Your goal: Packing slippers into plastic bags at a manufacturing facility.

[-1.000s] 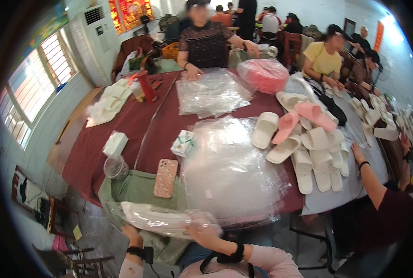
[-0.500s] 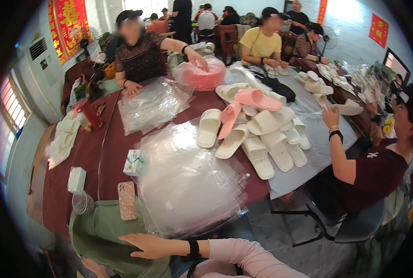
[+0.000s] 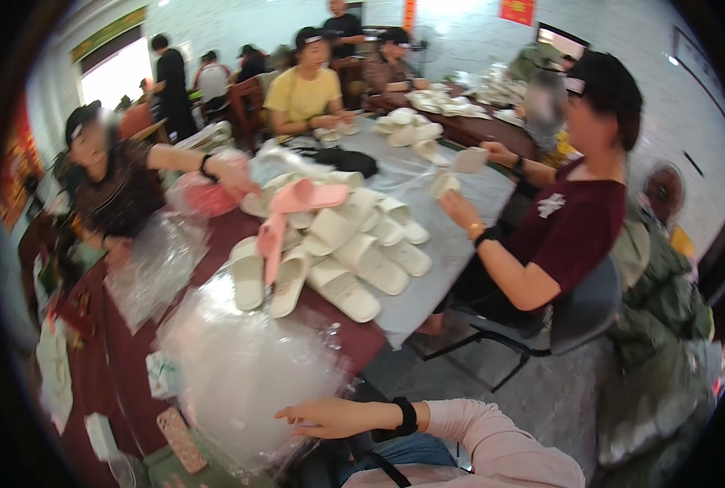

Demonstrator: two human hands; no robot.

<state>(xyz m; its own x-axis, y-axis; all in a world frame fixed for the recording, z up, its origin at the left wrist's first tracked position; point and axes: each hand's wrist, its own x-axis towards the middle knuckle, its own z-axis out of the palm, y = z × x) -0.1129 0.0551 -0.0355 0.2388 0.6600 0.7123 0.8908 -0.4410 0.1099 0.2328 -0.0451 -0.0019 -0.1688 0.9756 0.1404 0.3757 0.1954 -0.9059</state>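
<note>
My right hand point(image 3: 330, 416), with a black band at the wrist and a pink sleeve, reaches left with its fingers spread. It rests against the near edge of a big pile of clear plastic bags point(image 3: 240, 374) on the dark red table point(image 3: 126, 358) and holds nothing. My left hand is out of view. Past the pile lies a heap of cream slippers point(image 3: 354, 260) with a few pink slippers point(image 3: 301, 198) on top.
A person in a maroon shirt point(image 3: 570, 228) sits on a chair to my right, holding a cream slipper. Across the table a person in a dark top point(image 3: 114, 191) reaches toward a pink bag point(image 3: 204, 195). A phone point(image 3: 182, 439) and a tissue pack point(image 3: 163, 376) lie near the pile.
The view has swung to the right. My left hand has dropped out of sight, and the clear bag both hands held a second ago is gone from them. My right hand lies open by the pile.
</note>
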